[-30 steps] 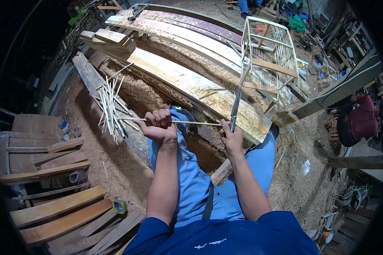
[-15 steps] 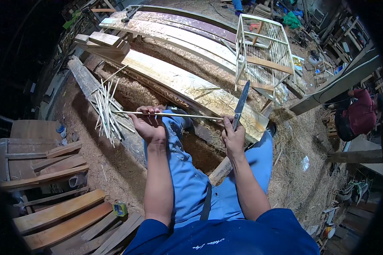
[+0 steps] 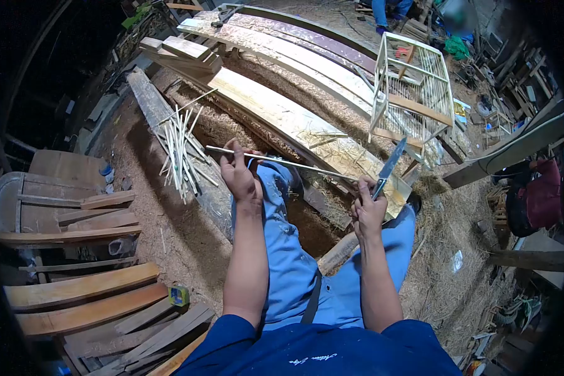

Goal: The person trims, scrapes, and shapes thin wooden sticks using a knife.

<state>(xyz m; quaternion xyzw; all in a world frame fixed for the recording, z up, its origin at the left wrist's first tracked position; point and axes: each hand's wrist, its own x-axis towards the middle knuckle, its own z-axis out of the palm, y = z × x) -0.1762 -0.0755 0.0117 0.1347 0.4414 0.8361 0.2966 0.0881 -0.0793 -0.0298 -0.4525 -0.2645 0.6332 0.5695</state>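
Note:
A thin wooden stick (image 3: 294,164) spans the gap between my two hands above my legs. My left hand (image 3: 239,175) is closed on it near its left end, palm partly turned up. With my right hand (image 3: 368,210) I grip a knife (image 3: 391,164), its blade pointing up and away; the stick's right end meets these same fingers. A pile of similar thin sticks (image 3: 180,147) lies on a weathered plank (image 3: 145,94) left of my left hand. Beyond my hands runs a thick pale board (image 3: 263,106) with shavings on it.
A barred wooden cage frame (image 3: 413,88) stands at the back right. Long boards (image 3: 294,50) covered in shavings lie behind. Stacked wood pieces (image 3: 88,285) and a yellow tape measure (image 3: 178,296) are at lower left. A person in dark red (image 3: 542,194) is at the right, near a slanted beam (image 3: 507,150).
The whole view has shifted, so the scene sits farther right and slightly lower. The stick now slopes down more to the right. Both hands still hold on, with fingers slightly repositioned.

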